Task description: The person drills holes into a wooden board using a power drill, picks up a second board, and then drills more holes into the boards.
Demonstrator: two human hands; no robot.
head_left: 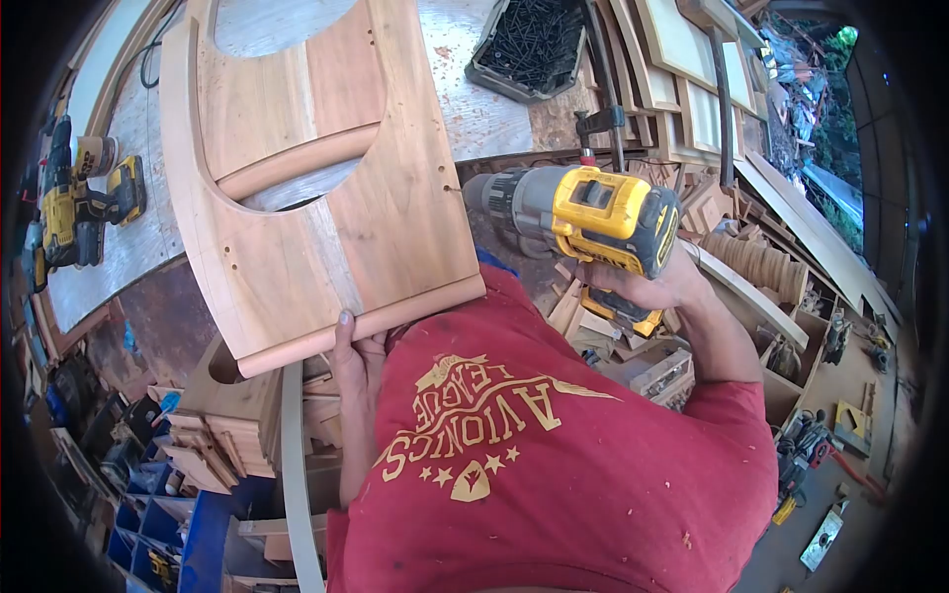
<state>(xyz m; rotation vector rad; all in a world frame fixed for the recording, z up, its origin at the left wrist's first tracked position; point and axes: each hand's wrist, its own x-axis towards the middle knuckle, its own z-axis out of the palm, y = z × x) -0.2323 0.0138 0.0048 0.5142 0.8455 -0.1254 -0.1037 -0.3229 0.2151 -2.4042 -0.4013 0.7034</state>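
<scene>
Pretty tight off the right edge of the wooden panel (326,198): drill (593,212) nosed against it, black clamp (598,124) just behind. Bare strip of bench (474,109) open between panel and screw tray (529,44). Far left blocked by a second drill (74,203), with offcut stacks (227,425) crowding underneath the near edge.

Bright even daylight, soft shadows, strong fisheye warp, dark vignetted corners

The left hand (354,348) grips the near edge of the wooden panel (395,198), thumb pressed up against it and forearm dropping below that edge. The right hand (647,287) is off the panel's right side, fingers closed round the drill (593,212) handle, elbow bent.
</scene>
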